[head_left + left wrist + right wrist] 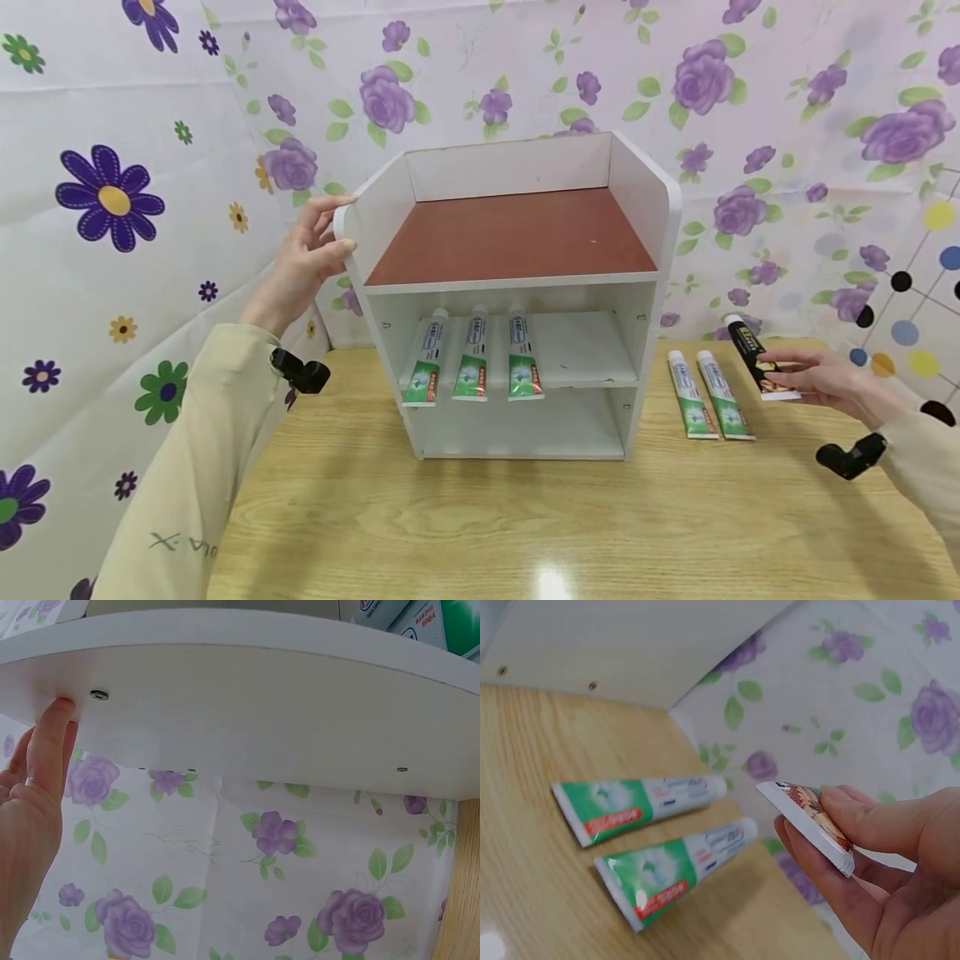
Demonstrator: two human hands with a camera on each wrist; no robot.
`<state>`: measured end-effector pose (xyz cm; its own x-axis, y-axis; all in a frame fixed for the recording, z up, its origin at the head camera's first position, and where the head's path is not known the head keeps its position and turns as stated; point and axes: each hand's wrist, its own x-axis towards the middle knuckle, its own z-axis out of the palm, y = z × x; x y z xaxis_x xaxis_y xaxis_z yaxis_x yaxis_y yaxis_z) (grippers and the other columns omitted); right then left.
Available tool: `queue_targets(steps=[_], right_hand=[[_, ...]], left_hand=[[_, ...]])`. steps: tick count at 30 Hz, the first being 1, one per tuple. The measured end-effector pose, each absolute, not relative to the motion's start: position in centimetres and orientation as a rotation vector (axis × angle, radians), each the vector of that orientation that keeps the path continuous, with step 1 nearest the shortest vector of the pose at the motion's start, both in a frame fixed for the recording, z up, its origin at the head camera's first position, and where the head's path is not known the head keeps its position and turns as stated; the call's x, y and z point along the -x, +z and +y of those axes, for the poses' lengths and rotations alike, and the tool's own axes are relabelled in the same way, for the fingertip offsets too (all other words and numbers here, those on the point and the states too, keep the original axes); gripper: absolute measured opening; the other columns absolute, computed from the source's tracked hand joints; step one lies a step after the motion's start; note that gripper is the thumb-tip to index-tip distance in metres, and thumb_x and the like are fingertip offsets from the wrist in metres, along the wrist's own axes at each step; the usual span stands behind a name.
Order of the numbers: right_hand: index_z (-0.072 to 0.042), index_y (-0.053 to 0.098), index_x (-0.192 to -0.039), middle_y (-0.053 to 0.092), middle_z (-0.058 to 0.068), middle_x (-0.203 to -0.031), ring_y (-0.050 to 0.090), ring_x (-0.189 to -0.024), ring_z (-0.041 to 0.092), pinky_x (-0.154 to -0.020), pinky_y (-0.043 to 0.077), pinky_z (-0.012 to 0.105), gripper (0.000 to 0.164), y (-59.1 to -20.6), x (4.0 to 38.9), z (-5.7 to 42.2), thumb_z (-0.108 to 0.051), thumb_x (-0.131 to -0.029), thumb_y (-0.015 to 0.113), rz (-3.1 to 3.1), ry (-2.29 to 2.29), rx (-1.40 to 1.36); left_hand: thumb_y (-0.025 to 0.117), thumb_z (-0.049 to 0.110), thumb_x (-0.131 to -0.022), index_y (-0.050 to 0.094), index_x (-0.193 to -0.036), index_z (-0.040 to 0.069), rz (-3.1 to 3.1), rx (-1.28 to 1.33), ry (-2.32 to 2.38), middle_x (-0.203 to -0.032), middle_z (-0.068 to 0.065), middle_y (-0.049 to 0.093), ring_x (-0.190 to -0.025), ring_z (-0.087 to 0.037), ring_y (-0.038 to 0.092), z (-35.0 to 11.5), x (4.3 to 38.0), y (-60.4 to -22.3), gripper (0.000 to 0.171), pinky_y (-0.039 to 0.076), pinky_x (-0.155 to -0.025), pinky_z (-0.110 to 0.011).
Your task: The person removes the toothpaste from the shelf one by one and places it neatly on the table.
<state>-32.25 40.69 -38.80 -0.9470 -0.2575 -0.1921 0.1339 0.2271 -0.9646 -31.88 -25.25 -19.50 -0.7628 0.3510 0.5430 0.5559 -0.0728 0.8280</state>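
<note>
My left hand (pixel 300 254) rests against the upper left side panel of a white shelf unit (pixel 510 283); in the left wrist view, its fingers (pixel 51 742) touch the panel's outer face. On the right, my right hand (pixel 828 383) pinches a black toothpaste tube (pixel 750 350) near its flat white end, cap pointing up and away, above the table. Beside it lie two green-and-white toothpaste tubes, a nearer one (pixel 679 866) and another (pixel 637 804) in the right wrist view. Three similar tubes, left (pixel 427 358), middle (pixel 472 354) and right (pixel 523 354), lie on the unit's middle board.
The unit has a brown top board (pixel 517 233) with raised sides and back, and a lower compartment (pixel 517 425). It stands on a wooden table (pixel 480 525). Flowered cloth (pixel 517 75) hangs behind and at the left. Black cameras sit on both wrists.
</note>
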Motion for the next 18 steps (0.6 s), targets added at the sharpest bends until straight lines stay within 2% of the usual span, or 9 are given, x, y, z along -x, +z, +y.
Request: queue_targets(steps=[4,7,11,16,18], right_hand=[[-0.030,0.062,-0.105,0.059,-0.003,-0.100,0.060,-0.086,0.018,-0.068,0.050,0.036,0.026,-40.1,32.3,41.2,-0.010,-0.088,0.060,2.224,-1.742,0.089],[-0.019,0.057,-0.116,0.059,-0.001,-0.103,0.060,-0.088,0.017,-0.073,0.048,0.039,0.030,-40.8,32.3,41.5,-0.011,-0.088,0.060,2.237,-1.707,0.097],[-0.002,0.045,-0.129,0.058,-0.001,-0.106,0.059,-0.091,0.015,-0.078,0.046,0.043,0.045,-41.7,32.5,41.8,-0.012,-0.088,0.060,2.265,-1.649,0.093],[0.009,0.039,-0.129,0.060,0.001,-0.105,0.061,-0.088,0.018,-0.077,0.046,0.043,0.048,-43.0,32.4,41.9,-0.008,-0.088,0.058,2.238,-1.668,0.088],[0.009,0.041,-0.128,0.061,0.001,-0.103,0.061,-0.087,0.019,-0.078,0.046,0.043,0.046,-43.3,32.4,42.0,-0.006,-0.088,0.058,2.203,-1.694,0.075]], left_hand=[[0.055,0.002,-0.088,0.044,-0.128,0.020,-2.023,1.008,-1.947,-0.130,-0.011,0.035,-0.095,-0.020,0.044,-25.2,31.9,-19.5,0.045,0.043,-0.068,-0.027],[0.054,0.002,-0.088,0.045,-0.127,0.020,-2.023,1.004,-1.947,-0.130,-0.011,0.036,-0.098,-0.021,0.044,-25.2,31.8,-19.5,0.045,0.044,-0.069,-0.028],[0.053,0.000,-0.087,0.047,-0.126,0.021,-2.006,0.999,-1.955,-0.129,-0.011,0.037,-0.100,-0.022,0.045,-25.2,31.8,-19.4,0.044,0.045,-0.070,-0.029],[0.054,0.001,-0.087,0.047,-0.126,0.021,-2.008,1.002,-1.958,-0.129,-0.012,0.036,-0.100,-0.022,0.045,-25.2,31.7,-19.4,0.044,0.045,-0.070,-0.029],[0.054,0.001,-0.087,0.046,-0.126,0.022,-2.015,1.000,-1.958,-0.130,-0.012,0.036,-0.100,-0.022,0.045,-25.2,31.8,-19.4,0.044,0.045,-0.071,-0.029]])
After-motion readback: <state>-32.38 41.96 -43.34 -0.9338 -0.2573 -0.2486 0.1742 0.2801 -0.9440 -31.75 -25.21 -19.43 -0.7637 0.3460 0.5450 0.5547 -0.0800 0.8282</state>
